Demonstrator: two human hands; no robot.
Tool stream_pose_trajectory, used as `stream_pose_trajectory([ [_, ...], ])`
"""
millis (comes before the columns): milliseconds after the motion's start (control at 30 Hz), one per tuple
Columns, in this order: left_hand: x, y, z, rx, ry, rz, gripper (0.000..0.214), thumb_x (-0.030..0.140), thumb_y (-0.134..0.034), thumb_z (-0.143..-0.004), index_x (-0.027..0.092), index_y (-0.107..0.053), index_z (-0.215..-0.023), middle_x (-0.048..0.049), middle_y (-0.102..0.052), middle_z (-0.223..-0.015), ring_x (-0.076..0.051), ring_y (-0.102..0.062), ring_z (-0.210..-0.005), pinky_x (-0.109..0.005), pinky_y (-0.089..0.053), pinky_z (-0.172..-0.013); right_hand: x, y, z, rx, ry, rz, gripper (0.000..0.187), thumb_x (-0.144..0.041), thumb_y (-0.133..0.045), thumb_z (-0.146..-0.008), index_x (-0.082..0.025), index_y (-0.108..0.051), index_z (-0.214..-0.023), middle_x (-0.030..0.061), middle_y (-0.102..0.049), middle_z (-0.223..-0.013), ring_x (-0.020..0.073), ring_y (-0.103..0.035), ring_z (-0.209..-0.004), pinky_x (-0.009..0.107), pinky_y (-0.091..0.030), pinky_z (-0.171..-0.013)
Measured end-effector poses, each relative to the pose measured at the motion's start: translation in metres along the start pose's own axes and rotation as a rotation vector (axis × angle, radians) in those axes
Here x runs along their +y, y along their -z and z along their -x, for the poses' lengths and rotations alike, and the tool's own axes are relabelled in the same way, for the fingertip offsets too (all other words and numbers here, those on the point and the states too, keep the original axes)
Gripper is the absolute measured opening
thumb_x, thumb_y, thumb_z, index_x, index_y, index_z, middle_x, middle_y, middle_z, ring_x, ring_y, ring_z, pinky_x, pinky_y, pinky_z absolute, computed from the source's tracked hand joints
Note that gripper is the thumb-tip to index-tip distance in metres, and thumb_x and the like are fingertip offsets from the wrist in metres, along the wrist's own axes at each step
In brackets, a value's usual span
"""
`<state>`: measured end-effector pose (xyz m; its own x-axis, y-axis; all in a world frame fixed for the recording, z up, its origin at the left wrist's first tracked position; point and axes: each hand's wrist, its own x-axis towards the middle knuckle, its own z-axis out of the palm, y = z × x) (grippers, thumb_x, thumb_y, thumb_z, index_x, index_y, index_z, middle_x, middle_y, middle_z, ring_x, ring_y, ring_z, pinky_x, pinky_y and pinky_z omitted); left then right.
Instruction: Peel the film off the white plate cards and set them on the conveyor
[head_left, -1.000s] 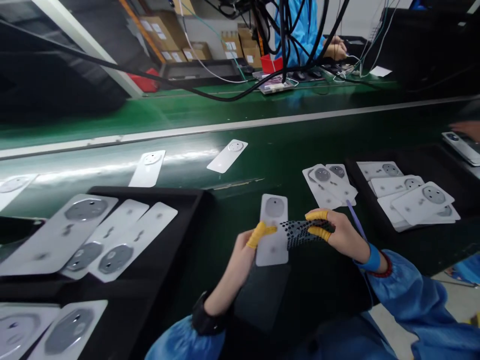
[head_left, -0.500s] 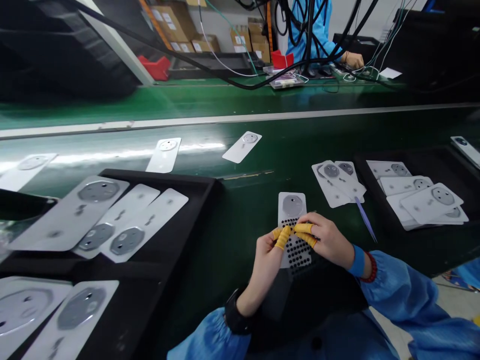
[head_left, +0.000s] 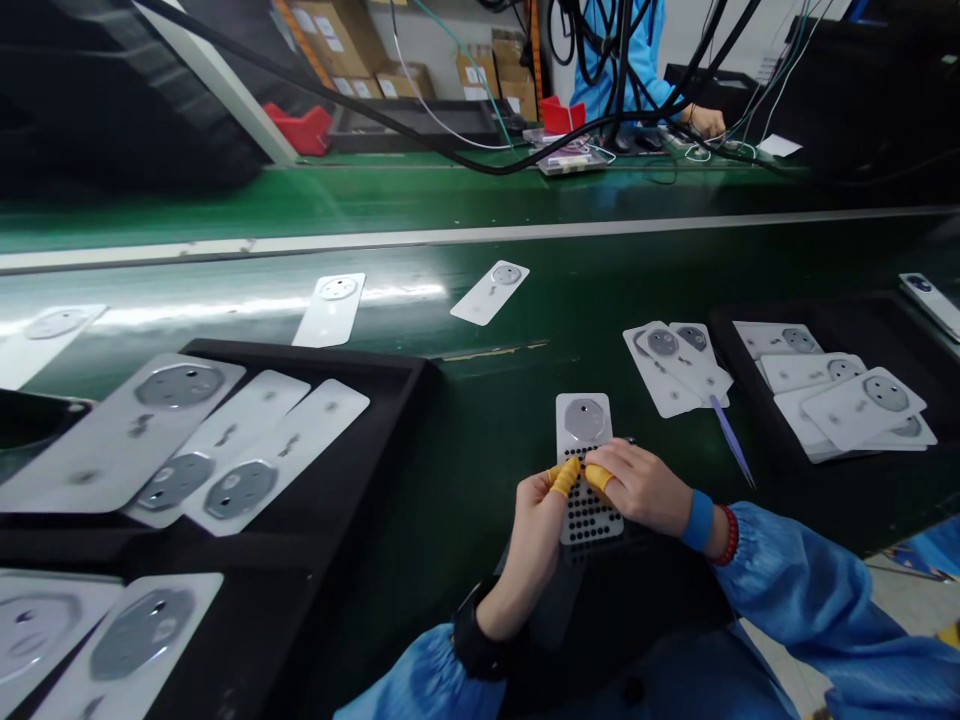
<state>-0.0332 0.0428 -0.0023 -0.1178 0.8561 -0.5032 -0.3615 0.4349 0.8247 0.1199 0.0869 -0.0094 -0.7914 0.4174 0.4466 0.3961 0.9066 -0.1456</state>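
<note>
At lower centre of the frame, the left hand (head_left: 535, 530) and right hand (head_left: 639, 488) pinched narrowly on a white rectangular card (head_left: 582, 420), yellow-capped fingertips (head_left: 564, 477) meeting to steady its black-dotted perforated strip (head_left: 589, 517) above the dark green worktop (head_left: 480, 470).

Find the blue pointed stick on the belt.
The blue pointed stick lies, in the head view, right of the right hand, beside the black tray of white cards.

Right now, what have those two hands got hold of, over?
Left hand and right hand pinching a black-dotted strip, yellow finger cots on. Strip lies on a white card. Nearby: loose cards, pale blue pointed tool.
</note>
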Motion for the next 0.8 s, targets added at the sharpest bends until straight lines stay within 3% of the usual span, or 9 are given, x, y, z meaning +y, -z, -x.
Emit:
stream_pose_trajectory([
  [200,0.015,0.025,-0.009,0.062,-0.094,-0.081,0.012,0.019,-0.069,-0.058,0.014,-0.067,-0.069,-0.0013,-0.066,-0.059,-0.014,-0.057,-0.051,-0.022,-0.041,-0.045,0.012,0.000,0.019,-0.109,-0.084,-0.227,0.022,-0.012,-0.046,-0.093,-0.009,-0.059,-0.111,0.0206,-0.067,-0.113,0.0278,-0.065,-0.111,0.042,-0.059,-0.091],
  [300,0.029,0.036,-0.004,0.107,-0.174,-0.089,0.058,0.016,-0.076,-0.055,0.018,-0.063,-0.112,-0.0027,-0.073,-0.087,-0.017,-0.064,-0.062,-0.022,-0.047,-0.049,0.022,0.012,0.025,-0.118,-0.184,-0.369,0.020,-0.011,-0.051,-0.089,-0.014,-0.058,-0.108,0.0169,-0.067,-0.114,0.0252,-0.067,-0.108,0.039,-0.059,-0.090],
  [367,0.032,0.033,0.005,0.020,-0.180,-0.050,0.093,0.021,-0.079,-0.060,0.025,-0.036,-0.142,-0.0044,-0.073,-0.102,-0.020,-0.069,-0.070,-0.026,-0.053,-0.052,0.024,0.024,0.020,-0.026,-0.331,-0.497,0.016,-0.011,-0.053,-0.089,-0.018,-0.058,-0.102,0.0129,-0.066,-0.114,0.0218,-0.067,-0.104,0.036,-0.058,-0.089],
  [400,0.031,0.030,0.011,-0.050,-0.179,-0.026,0.101,0.024,-0.080,-0.064,0.027,-0.024,-0.148,-0.0064,-0.073,-0.107,-0.023,-0.071,-0.076,-0.028,-0.056,-0.056,0.022,0.031,0.016,0.056,-0.406,-0.540,0.014,-0.011,-0.056,-0.088,-0.019,-0.058,-0.099,0.0115,-0.065,-0.114,0.0210,-0.067,-0.104,0.035,-0.058,-0.089],
  [433,0.028,0.025,0.016,-0.116,-0.186,-0.004,0.101,0.027,-0.080,-0.067,0.027,-0.021,-0.148,-0.0087,-0.072,-0.112,-0.025,-0.072,-0.085,-0.030,-0.058,-0.061,0.019,0.037,0.010,0.145,-0.470,-0.566,0.011,-0.013,-0.059,-0.088,-0.020,-0.059,-0.096,0.0106,-0.064,-0.114,0.0210,-0.066,-0.105,0.035,-0.057,-0.090],
  [500,0.020,0.016,0.027,-0.192,-0.220,0.015,0.084,0.028,-0.079,-0.071,0.024,-0.035,-0.142,-0.0121,-0.069,-0.120,-0.029,-0.069,-0.103,-0.033,-0.059,-0.076,0.008,0.047,-0.002,0.293,-0.544,-0.580,0.009,-0.015,-0.063,-0.086,-0.021,-0.061,-0.093,0.0097,-0.061,-0.116,0.0217,-0.063,-0.109,0.037,-0.054,-0.095],
  [600,0.009,0.008,0.038,-0.190,-0.244,0.008,0.064,0.020,-0.081,-0.067,0.024,-0.053,-0.124,-0.0106,-0.069,-0.122,-0.029,-0.066,-0.112,-0.033,-0.057,-0.089,-0.009,0.054,-0.016,0.369,-0.572,-0.565,0.009,-0.016,-0.064,-0.086,-0.022,-0.063,-0.092,0.0099,-0.057,-0.121,0.0235,-0.059,-0.116,0.042,-0.049,-0.102],
  [700,0.004,0.005,0.042,-0.207,-0.188,0.026,0.072,0.013,-0.085,-0.058,0.027,-0.054,-0.121,-0.0084,-0.069,-0.121,-0.030,-0.068,-0.108,-0.033,-0.058,-0.086,-0.022,0.053,-0.019,0.361,-0.586,-0.521,0.015,-0.014,-0.064,-0.085,-0.023,-0.063,-0.096,0.0101,-0.050,-0.134,0.0280,-0.049,-0.130,0.048,-0.045,-0.107],
  [800,0.002,0.004,0.042,-0.223,-0.061,0.078,0.064,0.026,-0.082,-0.066,0.028,-0.054,-0.124,-0.0089,-0.071,-0.119,-0.030,-0.072,-0.095,-0.035,-0.061,-0.074,-0.027,0.051,-0.018,0.333,-0.552,-0.472,0.018,-0.012,-0.063,-0.085,-0.024,-0.062,-0.099,0.0089,-0.045,-0.140,0.0296,-0.043,-0.135,0.052,-0.042,-0.110],
])
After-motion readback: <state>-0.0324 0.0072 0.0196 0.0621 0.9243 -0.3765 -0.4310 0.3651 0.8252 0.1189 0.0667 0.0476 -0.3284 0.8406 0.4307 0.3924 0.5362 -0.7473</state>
